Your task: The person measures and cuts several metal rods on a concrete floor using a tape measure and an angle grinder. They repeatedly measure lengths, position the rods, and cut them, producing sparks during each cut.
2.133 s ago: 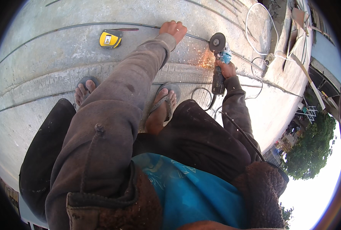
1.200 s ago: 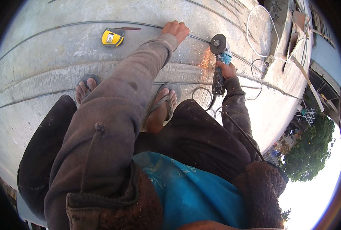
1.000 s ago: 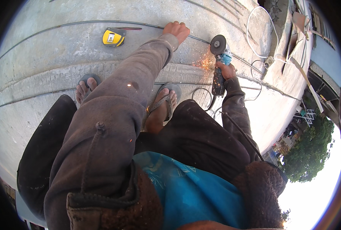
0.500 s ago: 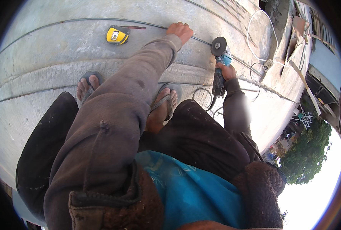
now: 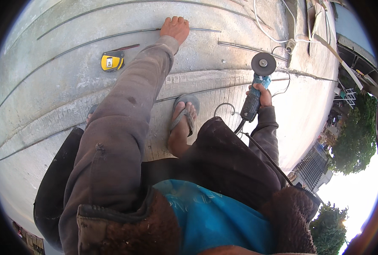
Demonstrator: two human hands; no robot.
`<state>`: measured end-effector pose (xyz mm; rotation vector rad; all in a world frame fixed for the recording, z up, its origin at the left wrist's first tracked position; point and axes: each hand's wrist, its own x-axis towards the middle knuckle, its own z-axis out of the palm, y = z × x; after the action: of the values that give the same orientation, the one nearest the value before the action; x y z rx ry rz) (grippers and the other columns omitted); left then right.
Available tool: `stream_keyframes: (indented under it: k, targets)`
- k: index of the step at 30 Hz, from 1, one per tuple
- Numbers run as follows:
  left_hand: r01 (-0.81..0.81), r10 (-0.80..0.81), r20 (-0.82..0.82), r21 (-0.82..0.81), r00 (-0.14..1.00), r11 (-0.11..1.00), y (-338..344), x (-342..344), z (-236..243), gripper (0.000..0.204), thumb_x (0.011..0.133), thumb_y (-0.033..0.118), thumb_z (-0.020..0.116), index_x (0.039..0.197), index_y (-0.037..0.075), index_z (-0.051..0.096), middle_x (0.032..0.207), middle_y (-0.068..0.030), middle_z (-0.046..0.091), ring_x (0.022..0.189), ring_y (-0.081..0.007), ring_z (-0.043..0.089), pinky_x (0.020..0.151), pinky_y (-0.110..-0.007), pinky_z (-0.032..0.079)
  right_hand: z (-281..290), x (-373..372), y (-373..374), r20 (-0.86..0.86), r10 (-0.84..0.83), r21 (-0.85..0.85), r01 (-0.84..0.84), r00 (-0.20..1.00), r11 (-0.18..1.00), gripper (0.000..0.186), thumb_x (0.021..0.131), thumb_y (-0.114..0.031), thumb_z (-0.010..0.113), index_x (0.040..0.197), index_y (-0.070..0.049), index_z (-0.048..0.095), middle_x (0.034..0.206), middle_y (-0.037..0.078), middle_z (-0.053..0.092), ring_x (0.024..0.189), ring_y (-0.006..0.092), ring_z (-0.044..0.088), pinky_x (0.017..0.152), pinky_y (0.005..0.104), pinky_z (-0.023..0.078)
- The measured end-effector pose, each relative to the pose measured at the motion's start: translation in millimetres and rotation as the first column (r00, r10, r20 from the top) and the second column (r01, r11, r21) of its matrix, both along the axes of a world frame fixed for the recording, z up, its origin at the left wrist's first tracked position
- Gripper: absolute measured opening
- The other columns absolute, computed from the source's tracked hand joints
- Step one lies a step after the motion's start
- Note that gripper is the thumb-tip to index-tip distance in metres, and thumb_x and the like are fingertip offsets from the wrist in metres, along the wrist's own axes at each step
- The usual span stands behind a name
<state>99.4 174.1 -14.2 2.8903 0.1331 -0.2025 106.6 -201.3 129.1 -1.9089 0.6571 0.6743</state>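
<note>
My left hand [image 5: 175,30] is closed around a long thin steel rod [image 5: 99,41] on the concrete, near its right end. Short rod pieces [image 5: 252,50] lie to the right, apart from that end. In my right hand [image 5: 263,94] is an angle grinder [image 5: 252,100], gripped by its body, with its dark disc [image 5: 263,63] pointing away from me and touching no rod. Whether the disc spins, I cannot tell. A yellow and black tape measure [image 5: 111,61] rests left of my left forearm, with a slim dark red stick [image 5: 128,47] beside it.
Another rod [image 5: 206,91] runs past my sandaled foot [image 5: 183,114]. More rods [image 5: 155,1] lie at the far side. The grinder's black cord [image 5: 240,126] trails near my right knee. A white cable [image 5: 263,29] joins a socket [image 5: 290,44] beside boards at the right.
The grinder has come off the rod toward me and to the right. My left hand has shifted the rod away and leftward; its end now lies separate from the short pieces.
</note>
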Motion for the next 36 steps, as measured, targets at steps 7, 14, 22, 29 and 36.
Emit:
stream_keyframes:
  k: [7,14,22,29,36]
  targets:
    - [0.028,-0.052,0.268,0.093,0.962,0.995,-8,23,1,0.021,0.092,0.014,0.052,0.109,0.011,0.064,0.106,-0.0028,0.063,0.109,-0.0185,0.053,0.090,-0.036,0.038,45,-79,-63,0.061,-0.248,-0.040,0.250,0.967,0.967,0.037,0.078,-0.025,0.065,0.099,0.005,0.057,0.081,0.015,0.063,0.066,0.0239,0.065,0.057,0.0372,0.056]
    - [0.436,-0.392,0.288,-0.108,0.874,0.893,-124,56,19,0.015,0.090,0.022,0.059,0.099,0.013,0.066,0.100,-0.0028,0.061,0.103,-0.0225,0.053,0.087,-0.038,0.041,43,-147,-145,0.060,-0.556,0.007,0.556,0.829,0.831,0.040,0.078,-0.030,0.065,0.100,0.003,0.058,0.077,0.015,0.064,0.060,0.0244,0.064,0.057,0.0377,0.056]
    - [0.409,-0.365,0.226,-0.190,0.903,0.893,-194,116,-3,0.018,0.089,0.026,0.062,0.100,0.013,0.067,0.103,-0.0041,0.061,0.103,-0.0242,0.053,0.091,-0.039,0.042,40,-151,-179,-0.041,-0.691,0.132,0.689,0.722,0.713,0.040,0.078,-0.031,0.065,0.100,0.001,0.058,0.077,0.015,0.065,0.059,0.0251,0.064,0.058,0.0380,0.056]
    - [0.372,-0.364,0.079,-0.171,0.928,0.912,-245,156,-2,0.020,0.086,0.023,0.068,0.102,0.010,0.066,0.106,-0.0092,0.060,0.103,-0.0295,0.058,0.085,-0.043,0.048,38,-151,-184,0.055,-0.683,0.155,0.670,0.728,0.726,0.037,0.078,-0.024,0.065,0.102,0.003,0.055,0.084,0.013,0.063,0.066,0.0231,0.066,0.059,0.0375,0.057]
    - [0.319,-0.303,0.099,-0.286,0.948,0.903,-251,176,-11,0.020,0.082,0.016,0.071,0.100,0.009,0.067,0.106,-0.0114,0.065,0.102,-0.0297,0.063,0.084,-0.042,0.051,26,-152,-205,0.055,-0.696,0.138,0.685,0.716,0.716,0.038,0.079,-0.021,0.064,0.106,0.003,0.053,0.088,0.013,0.063,0.069,0.0235,0.067,0.059,0.0373,0.057]
